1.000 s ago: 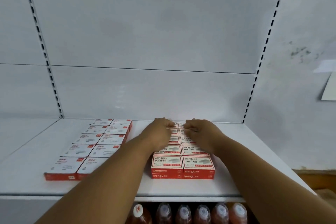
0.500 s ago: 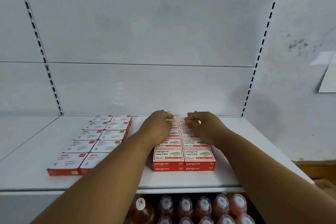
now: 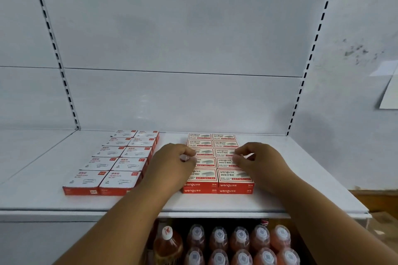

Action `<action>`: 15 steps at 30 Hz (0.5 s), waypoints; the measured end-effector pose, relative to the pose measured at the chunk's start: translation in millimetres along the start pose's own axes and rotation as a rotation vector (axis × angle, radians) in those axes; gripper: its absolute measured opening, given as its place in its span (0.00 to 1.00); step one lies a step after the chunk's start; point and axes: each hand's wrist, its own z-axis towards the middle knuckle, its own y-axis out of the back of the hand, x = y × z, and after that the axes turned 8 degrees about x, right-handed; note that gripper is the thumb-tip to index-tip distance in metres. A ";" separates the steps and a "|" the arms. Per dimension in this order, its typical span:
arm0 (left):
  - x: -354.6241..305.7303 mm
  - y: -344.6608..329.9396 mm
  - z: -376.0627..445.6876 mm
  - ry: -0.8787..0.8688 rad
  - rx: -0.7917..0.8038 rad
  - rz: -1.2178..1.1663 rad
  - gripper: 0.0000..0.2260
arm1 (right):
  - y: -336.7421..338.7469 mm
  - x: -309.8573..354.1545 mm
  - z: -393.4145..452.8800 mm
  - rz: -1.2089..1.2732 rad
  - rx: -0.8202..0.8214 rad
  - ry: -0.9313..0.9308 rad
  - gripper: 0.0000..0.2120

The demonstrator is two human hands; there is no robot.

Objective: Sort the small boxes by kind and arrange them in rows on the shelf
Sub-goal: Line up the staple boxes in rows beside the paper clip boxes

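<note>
Both hands have drawn back toward the person since a second ago: earlier they met over the far boxes of the right-hand block, and now they sit apart at its middle rows, one at each outer side. A white shelf (image 3: 215,204) carries two blocks of small boxes. On the left, the paper clip boxes (image 3: 120,157), white-topped with red sides, lie flat in two columns of five reaching back to the rear panel. To the right, well apart from them, the red staple boxes (image 3: 224,178) stand in two columns of five rows; at the front edge two layers show. The left hand (image 3: 172,165) rests against the left side of this block, fingers curled, thumb and fingertips touching the third and fourth rows from the back. The right hand (image 3: 262,161) mirrors it on the right side, fingers curled inward with the fingertips on the box tops. Whether either grip truly pinches a box or only presses against it cannot be told. Both bare forearms stretch in from the bottom of the view. Below the shelf stand rows of bottles (image 3: 239,243) with orange-red contents and clear caps. A white sheet of paper (image 3: 389,92) hangs on the wall at the far right.
</note>
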 end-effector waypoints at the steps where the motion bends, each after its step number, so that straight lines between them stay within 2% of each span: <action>1: -1.0 0.1 -0.4 -0.001 0.001 -0.007 0.10 | 0.1 0.7 0.2 0.014 0.003 -0.003 0.07; 4: -3.9 1.4 -7.2 -0.078 -0.019 0.042 0.11 | 1.8 1.0 -4.1 -0.018 -0.009 0.020 0.09; 6: -3.1 2.0 -16.8 -0.196 -0.029 0.097 0.13 | 5.2 -2.3 -9.8 -0.090 -0.040 0.120 0.15; 10: 0.6 -4.6 -33.8 -0.328 0.166 0.313 0.27 | 8.3 -7.1 -25.8 -0.218 0.119 0.342 0.27; 12: 1.6 -6.1 -33.0 -0.341 0.199 0.388 0.30 | 5.5 -10.1 -28.7 -0.264 0.149 0.399 0.28; 15: 1.7 -3.8 -28.7 -0.363 0.200 0.398 0.28 | 3.7 -10.5 -29.8 -0.254 0.128 0.427 0.26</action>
